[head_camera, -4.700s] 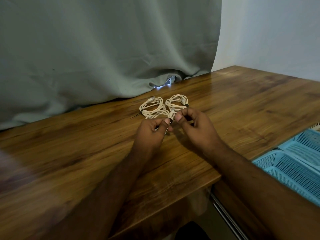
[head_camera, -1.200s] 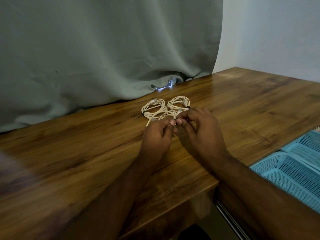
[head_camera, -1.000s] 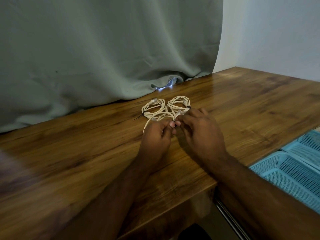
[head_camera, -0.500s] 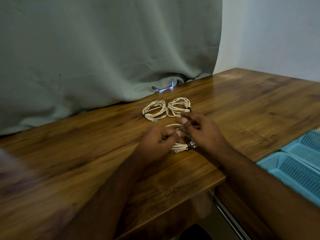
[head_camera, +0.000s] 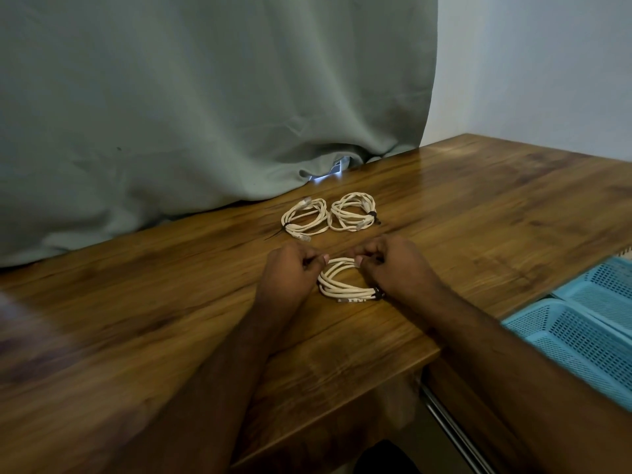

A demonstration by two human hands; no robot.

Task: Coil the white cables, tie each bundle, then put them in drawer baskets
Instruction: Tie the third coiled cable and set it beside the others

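A coiled white cable bundle [head_camera: 342, 285] with a dark tie on its right side lies on the wooden table [head_camera: 478, 217] between my hands. My left hand [head_camera: 290, 271] pinches the coil's left side with curled fingers. My right hand [head_camera: 393, 265] pinches its right top side. Two more tied white coils lie further back: the left coil [head_camera: 304, 219] and the right coil [head_camera: 354, 212], touching each other.
Blue mesh drawer baskets [head_camera: 581, 330] sit in an open drawer at the lower right, below the table edge. A grey-green curtain [head_camera: 205, 97] hangs along the table's back edge. A metal drawer rail [head_camera: 451, 429] runs under the table front.
The third coil has been pulled nearer to me, away from the two back coils. My hands have spread apart to its left and right sides.
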